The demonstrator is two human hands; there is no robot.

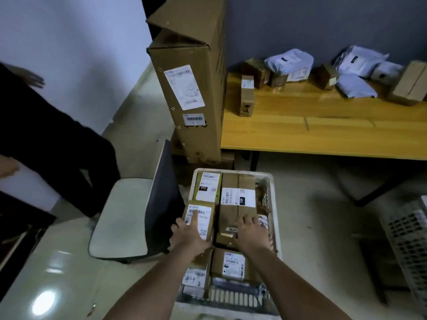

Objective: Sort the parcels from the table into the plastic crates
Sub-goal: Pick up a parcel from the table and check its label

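Tall cardboard carton (194,93) stands behind white slatted plastic crate (272,204); wood table (323,130) right of it w/ parcels. In crate: left hand (189,236) grips labelled box (199,221), right hand (250,234) rests flat on brown box (233,204) beside it.

Hands (219,234) — apparently on crated parcels (238,204).

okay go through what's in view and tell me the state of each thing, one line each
White crate: on the floor, packed with boxes.
Labelled box: in the crate, gripped by the left hand.
Long brown box: in the crate, right hand resting on it.
Tall carton: upright, top flap open.
Table: parcels waiting along the back.
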